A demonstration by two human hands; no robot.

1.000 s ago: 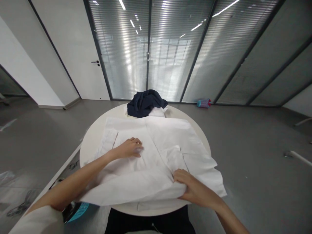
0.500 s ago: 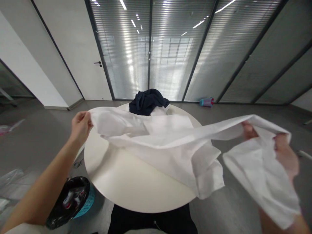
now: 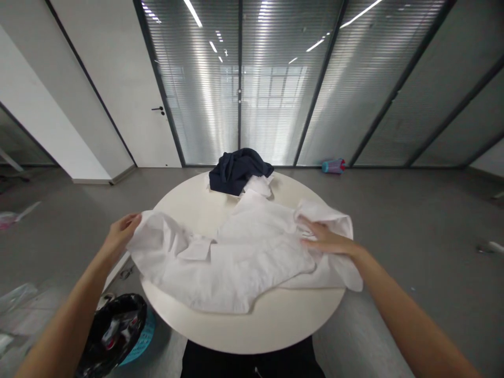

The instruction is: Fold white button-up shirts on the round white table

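Note:
A white shirt lies spread and creased over the round table, with a folded flap standing out near its left part. My left hand is closed on the shirt's left end, just past the table's edge. On the right part of the shirt rests my right hand, its fingers stretched out and apart on the cloth. A loose fold of fabric rises behind that hand, and the right end of the shirt hangs slightly over the edge.
The round white table stands in front of me. At its far side lies a dark blue garment on some white cloth. A blue bin with a black liner is on the floor at left. Glass partitions stand beyond.
The shirt, held stretched above the table before, now lies on it. My right hand has moved left and down from the far right, releasing its hold. My left hand has lowered slightly.

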